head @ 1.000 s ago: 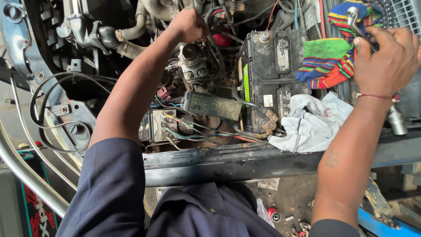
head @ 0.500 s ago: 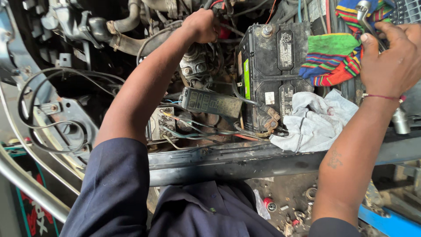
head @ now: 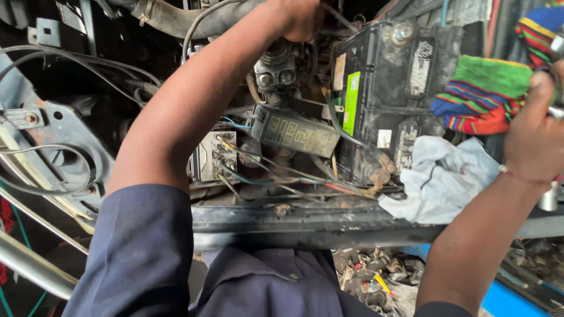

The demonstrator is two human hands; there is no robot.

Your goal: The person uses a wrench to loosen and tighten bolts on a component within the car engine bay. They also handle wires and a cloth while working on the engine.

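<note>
Black battery point(head: 388, 100) sits beside the left hand point(head: 299, 17), clenched among wires point(head: 276, 170). Right hand point(head: 537, 129) grasps a tool point(head: 555, 47); slipping could short terminals.

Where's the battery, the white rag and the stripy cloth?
battery point(head: 388, 100), head view, top face.
white rag point(head: 437, 182), head view, middle folds.
stripy cloth point(head: 479, 100), head view, green and striped middle.

Even daylight, dark recesses, sharp focus
</note>
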